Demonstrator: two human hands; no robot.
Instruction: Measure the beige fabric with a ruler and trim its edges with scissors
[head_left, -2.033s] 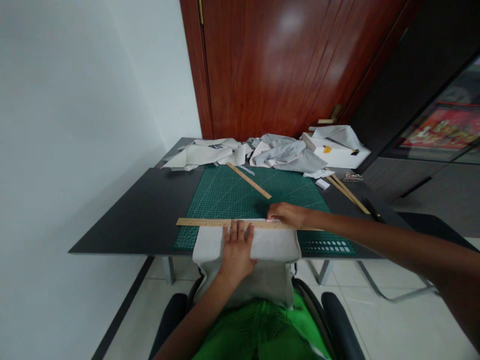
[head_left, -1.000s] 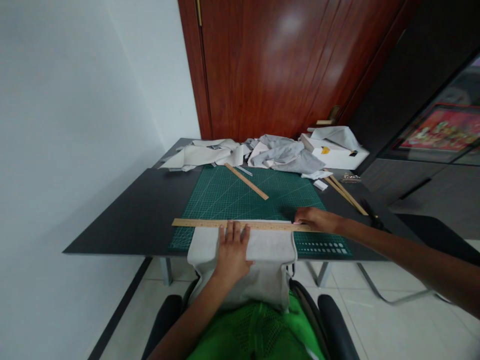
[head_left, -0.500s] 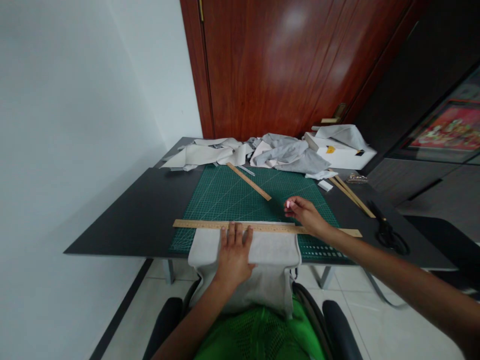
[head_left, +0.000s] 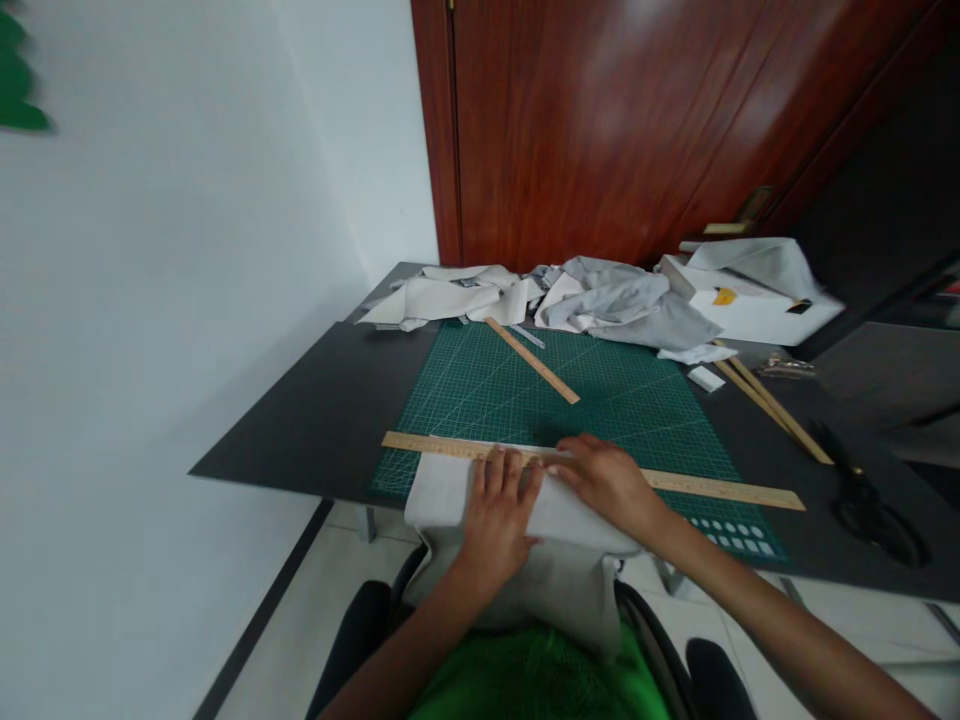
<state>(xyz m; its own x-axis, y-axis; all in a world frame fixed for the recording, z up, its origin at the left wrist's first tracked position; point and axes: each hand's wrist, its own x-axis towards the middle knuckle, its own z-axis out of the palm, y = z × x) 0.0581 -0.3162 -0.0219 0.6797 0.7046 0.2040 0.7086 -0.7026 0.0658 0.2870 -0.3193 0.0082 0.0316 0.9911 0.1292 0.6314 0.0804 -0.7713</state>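
Observation:
A long wooden ruler (head_left: 720, 487) lies across the top edge of a pale cloth (head_left: 442, 490), which hangs over the table's front edge towards my lap. My left hand (head_left: 501, 520) is spread flat, its fingertips pressing on the ruler and its palm on the cloth. Beside it, my right hand (head_left: 607, 485) rests over the ruler and cloth with its fingers bent and close together; a small pale thing at its fingertips is too small to name. Under the ruler is a green cutting mat (head_left: 630, 390).
A shorter wooden ruler (head_left: 534, 362) lies slantwise on the mat. Crumpled cloth (head_left: 630, 300) and a white box (head_left: 757, 300) stand along the back. At the right are wooden strips (head_left: 780, 410), a small white block (head_left: 706, 378) and black scissors (head_left: 874, 510).
My right hand has come down from above the mat onto the ruler, next to my left hand. The view has turned, so the table's things appear shifted.

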